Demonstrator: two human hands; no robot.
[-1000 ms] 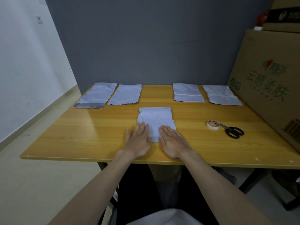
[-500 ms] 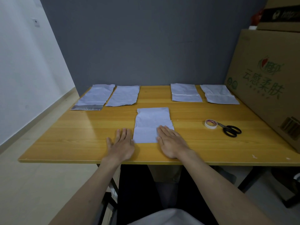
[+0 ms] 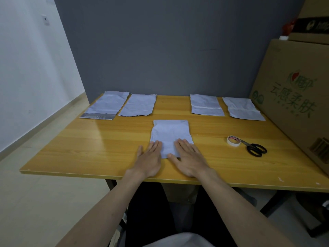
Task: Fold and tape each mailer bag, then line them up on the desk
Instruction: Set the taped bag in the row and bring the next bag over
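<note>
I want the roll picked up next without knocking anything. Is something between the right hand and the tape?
Nothing visible. Bare desk lies between the right hand, flat on the middle mailer bag, and the tape roll. The scissors lie beyond the roll, blades touching it.

We seem to be in a makeshift packing corner: a bare wooden desk (image 3: 89, 148) against a grey partition wall (image 3: 169, 47), printed cardboard cartons (image 3: 292, 104) stacked at three o'clock.
</note>
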